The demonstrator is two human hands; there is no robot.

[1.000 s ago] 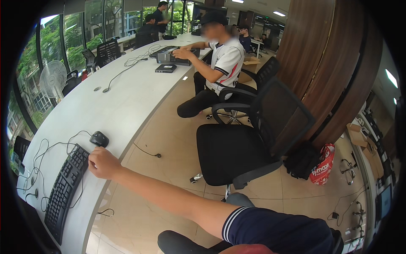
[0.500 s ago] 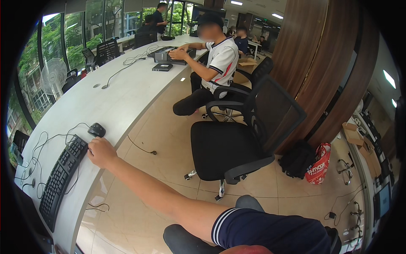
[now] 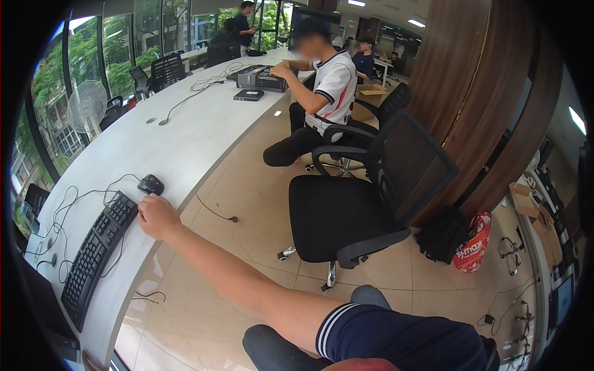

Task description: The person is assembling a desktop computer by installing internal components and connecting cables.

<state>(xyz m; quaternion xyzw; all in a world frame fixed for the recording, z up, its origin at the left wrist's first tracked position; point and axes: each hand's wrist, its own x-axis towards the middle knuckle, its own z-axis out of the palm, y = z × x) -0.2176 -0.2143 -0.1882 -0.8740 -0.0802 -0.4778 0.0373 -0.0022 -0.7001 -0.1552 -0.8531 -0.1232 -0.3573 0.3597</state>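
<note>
My right hand (image 3: 159, 217) rests at the near edge of the white desk, its forearm stretched leftward across the view. Its fingers are curled in, and what they hold, if anything, is hidden under the hand. The fingertips are right against the far right end of a black keyboard (image 3: 99, 256), which lies lengthwise along the desk. Just beyond the knuckles sits a black wired mouse (image 3: 150, 184), nearly touching the hand. My left hand does not show.
Loose black cables (image 3: 74, 204) trail left of the keyboard. Farther along the desk (image 3: 179, 139), a person in a white shirt (image 3: 334, 86) handles a dark boxy device (image 3: 263, 79) beside a small black box (image 3: 249, 95). A black office chair (image 3: 337, 213) stands to my right; a cable (image 3: 216, 213) hangs past the desk edge.
The whole view has shifted, so everything appears a little farther right. My right hand keeps its place beside the keyboard and mouse. The person in white has moved their hands slightly on the device.
</note>
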